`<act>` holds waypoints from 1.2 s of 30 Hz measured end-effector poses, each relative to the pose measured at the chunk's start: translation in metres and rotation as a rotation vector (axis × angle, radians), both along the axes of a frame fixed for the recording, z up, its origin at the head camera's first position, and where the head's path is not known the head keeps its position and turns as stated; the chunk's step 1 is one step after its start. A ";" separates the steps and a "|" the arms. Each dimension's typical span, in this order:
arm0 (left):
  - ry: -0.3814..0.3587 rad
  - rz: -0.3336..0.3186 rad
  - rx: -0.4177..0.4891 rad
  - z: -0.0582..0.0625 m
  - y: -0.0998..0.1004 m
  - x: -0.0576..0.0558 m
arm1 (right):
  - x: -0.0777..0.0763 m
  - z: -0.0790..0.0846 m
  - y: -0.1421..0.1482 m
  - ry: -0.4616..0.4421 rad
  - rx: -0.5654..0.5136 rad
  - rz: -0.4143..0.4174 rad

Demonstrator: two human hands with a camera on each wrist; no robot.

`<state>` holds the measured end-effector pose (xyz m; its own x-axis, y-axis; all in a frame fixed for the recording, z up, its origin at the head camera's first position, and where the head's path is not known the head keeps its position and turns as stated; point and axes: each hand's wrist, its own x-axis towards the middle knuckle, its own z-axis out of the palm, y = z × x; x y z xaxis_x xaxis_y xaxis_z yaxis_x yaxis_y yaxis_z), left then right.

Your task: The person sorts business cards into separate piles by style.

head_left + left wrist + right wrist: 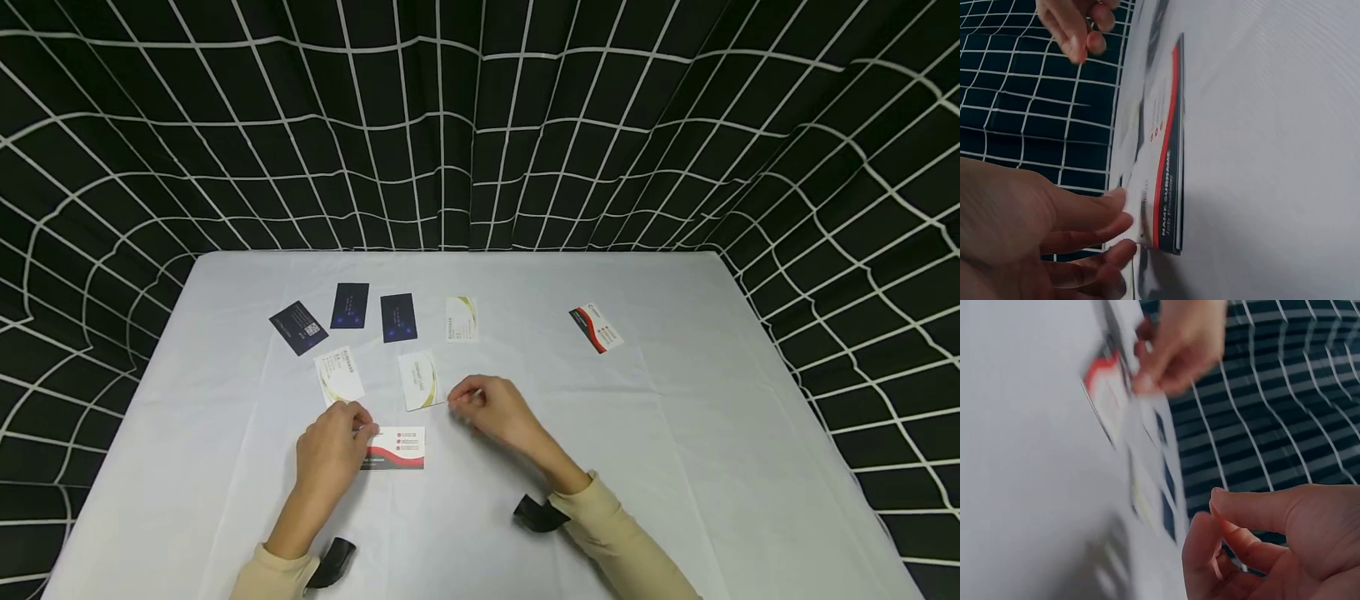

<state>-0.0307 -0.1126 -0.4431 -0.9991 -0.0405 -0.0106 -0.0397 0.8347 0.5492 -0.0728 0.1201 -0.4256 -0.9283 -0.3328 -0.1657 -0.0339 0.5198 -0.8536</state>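
A white, red and dark grey business card lies near the front of the table, its edge looking layered in the left wrist view, as if more than one card lies there. My left hand is at its left end, the thumb and fingers loosely bent with nothing seen between them. A white card with a yellow-green curve lies farther back. Just right of that card is my right hand, fingers loosely curled and holding nothing visible. Another white-and-green card lies beyond the left hand.
Along the back left are several dark blue cards. To their right lies a white-and-green card. A red, white and black card rests alone at the right on the white-covered table. A black gridded curtain surrounds the table.
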 end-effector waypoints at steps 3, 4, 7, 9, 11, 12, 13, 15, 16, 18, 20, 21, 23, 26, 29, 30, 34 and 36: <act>0.031 0.005 0.026 0.004 0.004 -0.004 | -0.009 0.008 0.025 0.042 0.046 -0.097; 0.038 0.000 0.035 0.006 0.006 -0.006 | -0.011 0.010 0.033 0.056 0.063 -0.120; 0.056 -0.017 0.044 0.013 0.013 -0.012 | -0.016 0.013 0.057 0.090 0.104 -0.176; 0.050 -0.028 0.035 0.016 0.018 -0.015 | -0.018 0.012 0.070 0.110 0.131 -0.205; 0.028 -0.044 0.016 0.018 0.022 -0.017 | -0.018 0.012 0.081 0.119 0.151 -0.235; 0.013 -0.053 -0.002 0.017 0.023 -0.018 | -0.017 0.012 0.086 0.122 0.157 -0.249; -0.005 -0.061 -0.019 0.016 0.024 -0.018 | -0.017 0.011 0.090 0.124 0.166 -0.257; -0.039 -0.076 -0.047 0.013 0.025 -0.016 | -0.015 0.010 0.096 0.118 0.177 -0.261; -0.046 -0.083 -0.060 0.011 0.024 -0.015 | -0.014 0.009 0.098 0.115 0.184 -0.258; -0.056 -0.090 -0.074 0.008 0.023 -0.013 | -0.013 0.007 0.100 0.106 0.192 -0.251; -0.055 -0.101 -0.076 0.006 0.022 -0.012 | -0.012 0.006 0.101 0.108 0.207 -0.247; -0.052 -0.111 -0.076 0.005 0.021 -0.012 | -0.012 0.005 0.102 0.115 0.213 -0.249; -0.049 -0.123 -0.074 0.005 0.019 -0.012 | -0.016 0.004 0.102 0.128 0.227 -0.256; -0.048 -0.126 -0.079 0.005 0.015 -0.011 | -0.024 0.005 0.107 0.154 0.263 -0.274; -0.052 -0.115 -0.075 0.004 0.012 -0.009 | -0.036 0.006 0.118 0.177 0.317 -0.321; -0.054 -0.113 -0.074 0.004 0.011 -0.008 | -0.040 0.006 0.123 0.185 0.337 -0.339; -0.056 -0.100 -0.073 0.004 0.006 -0.005 | -0.050 0.005 0.142 0.208 0.427 -0.419; -0.056 -0.089 -0.079 0.004 0.002 -0.002 | -0.052 0.005 0.149 0.202 0.475 -0.459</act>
